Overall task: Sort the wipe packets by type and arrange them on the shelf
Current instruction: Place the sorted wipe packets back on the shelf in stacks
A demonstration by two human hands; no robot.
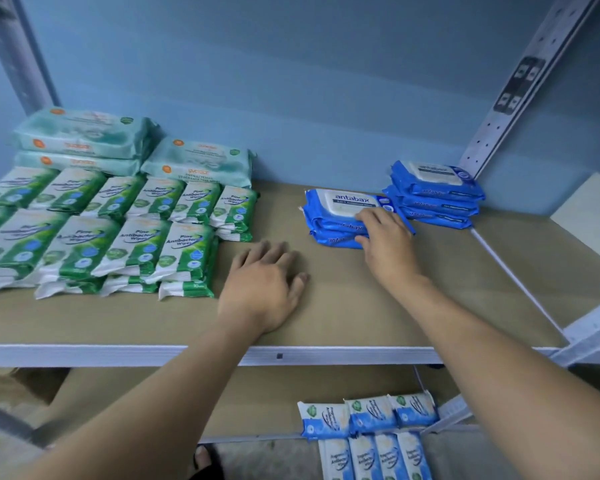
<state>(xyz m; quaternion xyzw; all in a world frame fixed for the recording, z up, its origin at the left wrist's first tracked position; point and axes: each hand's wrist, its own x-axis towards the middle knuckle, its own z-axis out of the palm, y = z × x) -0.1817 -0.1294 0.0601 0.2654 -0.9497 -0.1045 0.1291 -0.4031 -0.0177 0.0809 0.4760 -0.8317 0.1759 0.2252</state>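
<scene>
At centre right, a stack of blue packets [326, 221] is gripped by the right hand [387, 239]; the left hand [262, 287] is laid flat on the shelf board [361, 306]. At left, green packets [132, 244] are ranked in rows.

Cut off, covered, blurred
The green pine packets [84, 244] run off the left edge; the right hand [385, 240] covers the near corner of the blue stack [329, 223]; the pale blue packets [364, 455] leave the bottom edge; small print on the mint packs [194, 161] blurs.
</scene>
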